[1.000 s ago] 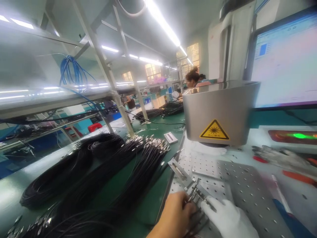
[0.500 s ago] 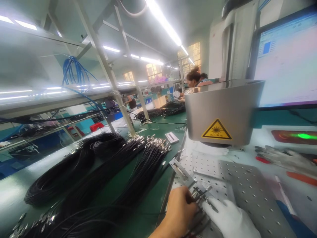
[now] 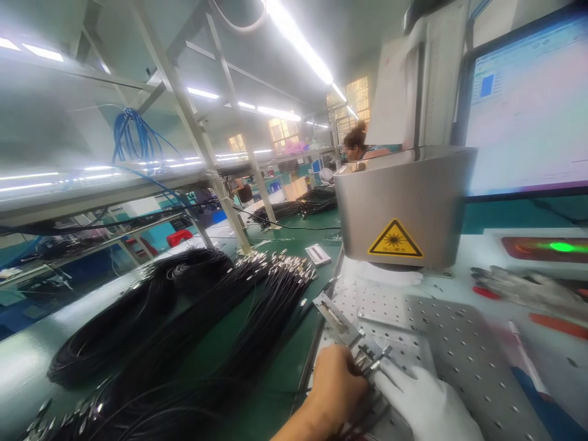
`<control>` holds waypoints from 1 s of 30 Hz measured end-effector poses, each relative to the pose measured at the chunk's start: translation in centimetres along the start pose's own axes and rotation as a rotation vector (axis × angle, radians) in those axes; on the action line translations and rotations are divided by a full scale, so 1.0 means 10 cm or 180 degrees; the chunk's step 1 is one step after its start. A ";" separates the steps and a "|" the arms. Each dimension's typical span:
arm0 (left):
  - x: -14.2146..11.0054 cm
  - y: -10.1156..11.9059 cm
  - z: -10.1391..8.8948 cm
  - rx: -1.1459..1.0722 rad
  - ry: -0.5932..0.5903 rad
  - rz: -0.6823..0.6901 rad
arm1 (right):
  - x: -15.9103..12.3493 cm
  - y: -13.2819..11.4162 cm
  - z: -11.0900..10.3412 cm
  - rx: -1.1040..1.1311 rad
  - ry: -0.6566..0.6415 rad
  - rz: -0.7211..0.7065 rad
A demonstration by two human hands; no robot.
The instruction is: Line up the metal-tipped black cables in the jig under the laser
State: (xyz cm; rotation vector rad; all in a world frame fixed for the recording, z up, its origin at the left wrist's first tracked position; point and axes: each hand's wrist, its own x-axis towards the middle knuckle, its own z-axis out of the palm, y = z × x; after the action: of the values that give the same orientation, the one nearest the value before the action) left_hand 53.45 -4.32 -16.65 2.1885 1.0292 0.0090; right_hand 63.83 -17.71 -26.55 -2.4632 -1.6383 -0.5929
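My bare left hand (image 3: 337, 389) is curled at the bottom edge, its fingers pinched on small metal cable connectors (image 3: 371, 358) that lie in a metal fixture (image 3: 337, 321) on the perforated plate (image 3: 459, 355). My white-gloved right hand (image 3: 425, 404) rests beside it, fingers extended onto the same connectors. Thin black cables run from under both hands toward me. The hands touch each other over the fixture.
A laser marker head (image 3: 404, 205) with a yellow warning label hangs over the plate. Bundles of black cables (image 3: 193, 318) cover the green bench at left. A monitor (image 3: 528, 104) stands at right, gloves and red-handled tools (image 3: 528, 291) below it. A person (image 3: 356, 144) works far behind.
My left hand has slid slightly forward along the fixture and my right fingers have followed; the view has shifted a little. Nothing else on the bench has moved.
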 end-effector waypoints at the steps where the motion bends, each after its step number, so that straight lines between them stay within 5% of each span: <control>1: 0.02 -0.01 -0.01 -0.0080 -0.0058 -0.0010 | 0.00 0.00 0.01 0.0007 -0.0029 -0.0007; 8: 0.06 -0.03 -0.08 -0.0244 -0.0389 -0.0043 | 0.05 0.03 -0.03 0.0029 -0.0177 -0.0105; 13: 0.04 -0.01 -0.04 -0.0022 -0.0175 0.0101 | 0.14 0.03 -0.12 -0.0021 -0.0162 -0.0356; 20: 0.01 0.01 -0.01 0.0090 -0.0171 0.0020 | 0.14 0.01 -0.10 0.0137 0.0027 0.0129; 26: -0.05 -0.05 -0.23 -0.0561 0.0090 0.0356 | 0.17 -0.06 0.10 0.0232 0.0248 0.0903; 30: -0.18 -0.10 -0.31 -0.0341 0.0135 0.0406 | 0.18 -0.09 0.21 0.0146 0.0378 0.1037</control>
State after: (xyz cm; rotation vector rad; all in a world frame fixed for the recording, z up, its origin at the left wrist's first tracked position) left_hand 50.65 -3.28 -14.44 2.1606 0.8900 0.1659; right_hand 64.16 -15.15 -27.93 -2.5292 -1.1604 -0.6307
